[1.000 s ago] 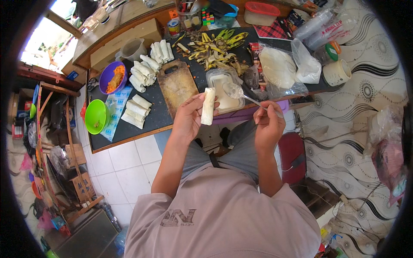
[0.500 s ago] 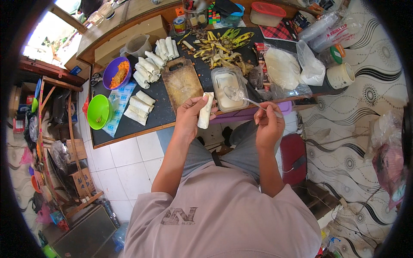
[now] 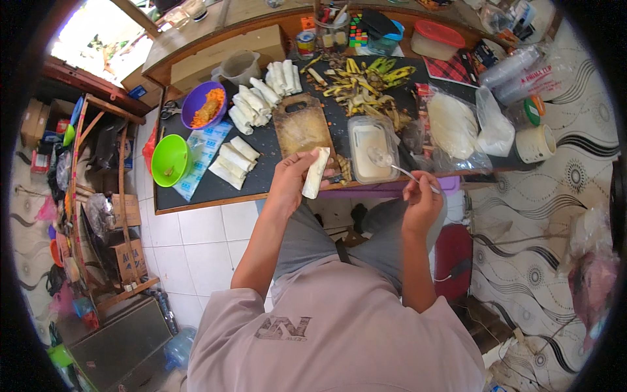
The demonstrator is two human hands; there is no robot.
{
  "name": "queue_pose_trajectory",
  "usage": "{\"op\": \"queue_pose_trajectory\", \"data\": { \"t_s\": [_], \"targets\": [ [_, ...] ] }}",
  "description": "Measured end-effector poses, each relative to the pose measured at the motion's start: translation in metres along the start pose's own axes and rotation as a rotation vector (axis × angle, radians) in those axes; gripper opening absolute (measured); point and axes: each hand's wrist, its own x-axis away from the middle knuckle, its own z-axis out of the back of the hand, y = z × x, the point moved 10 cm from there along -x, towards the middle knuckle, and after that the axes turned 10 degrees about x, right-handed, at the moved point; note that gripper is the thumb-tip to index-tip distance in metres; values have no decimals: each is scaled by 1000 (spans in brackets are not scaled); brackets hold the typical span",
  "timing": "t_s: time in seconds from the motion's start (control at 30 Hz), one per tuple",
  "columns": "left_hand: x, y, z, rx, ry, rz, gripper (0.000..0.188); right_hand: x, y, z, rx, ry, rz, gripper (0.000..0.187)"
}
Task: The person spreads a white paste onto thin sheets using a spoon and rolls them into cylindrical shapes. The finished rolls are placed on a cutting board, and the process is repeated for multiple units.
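Left hand (image 3: 292, 178): grasping white wrapped roll (image 3: 316, 174), thumb against fingers; roll at near end of cutting board (image 3: 302, 130).
Right hand (image 3: 423, 201): grasping spoon (image 3: 406, 172) by handle, tip at plastic container (image 3: 351, 149), right of roll.
Handling, judged: roll likely light, soft, easily torn, slippery if wet. Grip mid-length, low pressure; avoid squeezing ends.

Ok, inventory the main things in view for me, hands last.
Cylindrical wrapped roll: one, white, left hand
Metal spoon: one, silver, right hand
Rectangular plastic tub: one, clear, under spoon
Rectangular wooden board: one, brown, centre
Other rolls: several, white, left of board
Peel pile: one, yellow-green, beyond tub
Round plastic bowls: two, purple and green, far left
Thin round sheets: uncounted, white, right
Left hand: one, bare, holding roll
Right hand: one, bare, holding spoon
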Motion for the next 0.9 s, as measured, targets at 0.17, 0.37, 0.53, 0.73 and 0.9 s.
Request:
{"op": "queue_pose_trajectory", "data": {
  "t_s": [0.17,0.37,0.53,0.73,0.9],
  "targets": [
    [-33,55,35,-5,-50,-173,31,-3,11,4,6,25,-25,21],
    [-68,127,77,77,69,-307,36,-4,18,0,12,-5,-49,22],
    [-92,143,113,158,200,-387,35,-5,25,-3,-1,-13,-64,22],
    [-109,165,137,-25,479,-613,14,-2,21,-8,22,-23,-88,22],
    [-115,187,149,-428,704,-769,31,-1,23,-10,21,-53,-86,22]
  ]
}}
